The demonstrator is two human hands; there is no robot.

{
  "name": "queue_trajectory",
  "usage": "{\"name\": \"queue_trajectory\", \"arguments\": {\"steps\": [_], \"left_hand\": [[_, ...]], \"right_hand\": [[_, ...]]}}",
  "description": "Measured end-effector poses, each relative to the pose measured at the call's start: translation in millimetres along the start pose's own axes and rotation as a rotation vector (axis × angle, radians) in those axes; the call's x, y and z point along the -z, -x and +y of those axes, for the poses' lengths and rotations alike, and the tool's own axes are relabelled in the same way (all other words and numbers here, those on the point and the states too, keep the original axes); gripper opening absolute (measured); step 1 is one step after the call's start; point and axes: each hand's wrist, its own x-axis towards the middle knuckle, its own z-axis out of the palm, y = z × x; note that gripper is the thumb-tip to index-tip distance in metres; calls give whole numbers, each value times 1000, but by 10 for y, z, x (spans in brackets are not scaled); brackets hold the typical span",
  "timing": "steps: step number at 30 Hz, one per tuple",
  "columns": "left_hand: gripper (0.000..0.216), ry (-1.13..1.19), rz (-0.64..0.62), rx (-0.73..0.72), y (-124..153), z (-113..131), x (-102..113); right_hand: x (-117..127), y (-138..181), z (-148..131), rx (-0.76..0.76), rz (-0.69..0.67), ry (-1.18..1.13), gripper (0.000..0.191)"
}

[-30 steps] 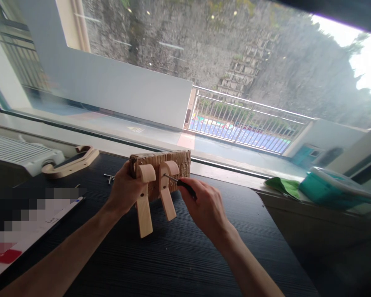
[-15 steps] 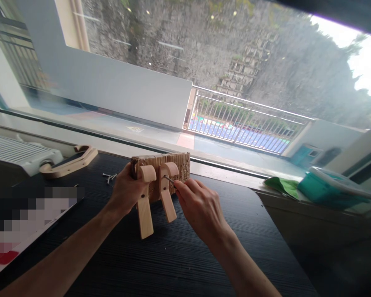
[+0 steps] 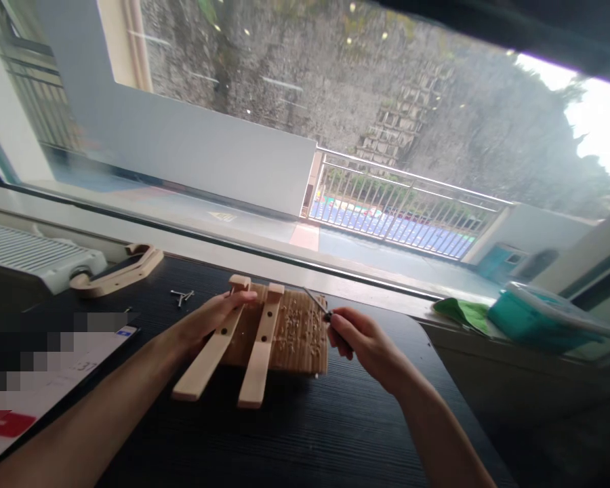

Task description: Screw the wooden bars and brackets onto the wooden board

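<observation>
A wooden block assembly (image 3: 295, 335) with two long pale wooden arms (image 3: 257, 362) lies flat on the dark table (image 3: 305, 434). My left hand (image 3: 211, 318) rests on the block's left side, fingers stretched over the left arm. My right hand (image 3: 358, 339) is closed around a small screwdriver (image 3: 318, 305), its thin metal tip pointing up and left just above the block's right edge.
Loose screws (image 3: 181, 296) and a curved wooden piece (image 3: 116, 271) lie at the back left. A paper sheet (image 3: 45, 379) sits at the left. A teal box (image 3: 539, 315) and a green cloth (image 3: 462, 312) rest on the sill at right. A radiator (image 3: 30, 254) is at far left.
The wooden assembly has gone from standing upright to lying flat on the table. My right hand has drawn the screwdriver away from the arm to the block's right edge.
</observation>
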Motion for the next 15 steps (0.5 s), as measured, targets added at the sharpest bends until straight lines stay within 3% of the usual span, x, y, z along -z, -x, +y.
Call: {"name": "queue_trajectory", "arguments": {"steps": [1, 3, 6, 9, 11, 15], "left_hand": [[41, 10, -106, 77, 1, -9, 16], [43, -41, -191, 77, -8, -39, 19], [43, -185, -98, -100, -49, -72, 13], [43, -439, 94, -289, -102, -52, 106], [44, -580, 232, -329, -115, -10, 225], [42, -712, 168, -79, -58, 91, 444]], "right_hand": [[45, 15, 66, -3, 69, 10, 28], [101, 11, 241, -34, 198, 103, 23], [89, -40, 508, -70, 340, 264, 27], [18, -70, 632, -67, 319, 323, 37], [-16, -52, 620, -37, 270, 350, 43], [-7, 76, 505, -81, 88, 475, 40]]}}
